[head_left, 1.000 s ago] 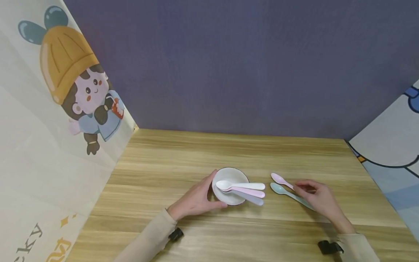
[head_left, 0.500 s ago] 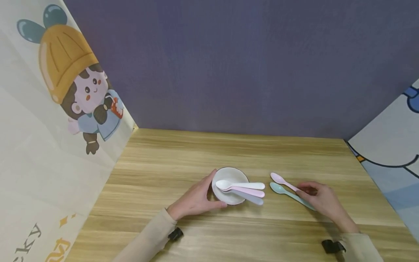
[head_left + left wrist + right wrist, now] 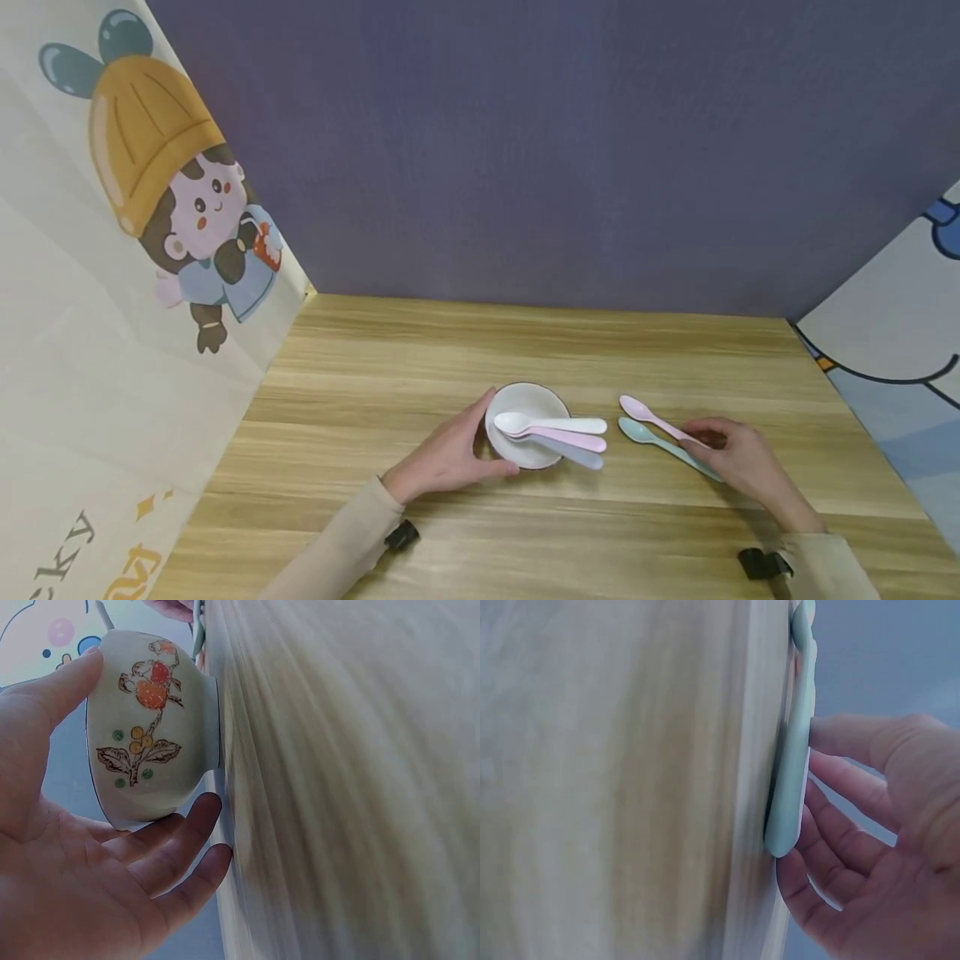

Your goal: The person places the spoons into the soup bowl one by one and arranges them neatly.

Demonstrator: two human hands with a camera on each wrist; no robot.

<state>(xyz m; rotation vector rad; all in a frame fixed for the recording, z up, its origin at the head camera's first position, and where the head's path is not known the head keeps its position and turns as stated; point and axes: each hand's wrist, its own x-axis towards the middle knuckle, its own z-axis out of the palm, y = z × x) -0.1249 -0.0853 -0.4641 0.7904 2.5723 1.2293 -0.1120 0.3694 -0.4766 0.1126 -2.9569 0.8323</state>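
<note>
My left hand [image 3: 450, 452] holds a small white bowl [image 3: 553, 404] from its left side, thumb nearest me. The left wrist view shows fruit and leaves painted on the bowl's outer wall [image 3: 154, 772]. Inside lie a white spoon [image 3: 573, 426], a pink spoon [image 3: 581, 441] and a grey spoon [image 3: 579, 456], handles sticking out over the right rim. To the right, my right hand [image 3: 738, 460] pinches the handle of another pink spoon [image 3: 637, 407] lying on the table. Beside it rests a mint green spoon [image 3: 637, 431], its handle end just under the hand.
The wood-grain table [image 3: 420, 350] ends at a dark blue-purple back wall [image 3: 480, 167]. A pale panel with a cartoon figure [image 3: 210, 200] stands at the left, and another printed panel [image 3: 885, 308] at the right.
My right hand has slid slightly right and toward me along the pink spoon's handle. The spoons, the bowl and my left hand have stayed nearly in place.
</note>
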